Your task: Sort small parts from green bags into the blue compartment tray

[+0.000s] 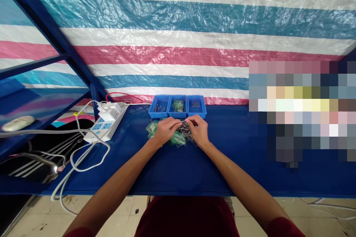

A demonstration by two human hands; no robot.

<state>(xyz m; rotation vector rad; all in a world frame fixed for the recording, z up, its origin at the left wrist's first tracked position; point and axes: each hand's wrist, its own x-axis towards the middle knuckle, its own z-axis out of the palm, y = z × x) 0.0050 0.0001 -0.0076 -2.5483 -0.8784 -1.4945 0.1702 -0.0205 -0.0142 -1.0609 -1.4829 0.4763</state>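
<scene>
On the blue-covered table (228, 170), seen from the head camera, the left hand (166, 130) and right hand (198, 129) meet over a clear plastic bag of dark metal pins (184, 127), which lies between them just short of three blue plastic bins (178, 106). Both sets of fingers curve inward, and the fingertips (178, 121) seem to pinch the bag from either side, though the knuckles hide exactly how it is held. Green-tinted plastic bags (175, 139) lie loosely under the wrists. A hard tug could split the thin bag and scatter pins among these packets, and a careless forward push could knock the bins, whose rim sits close beyond the fingers. Open table stretches right toward a pixelated patch and back toward the near edge (211, 194), where loose pins could roll off. To the left, a power strip (105, 124) and its white cable (83, 157) narrow the room.
</scene>
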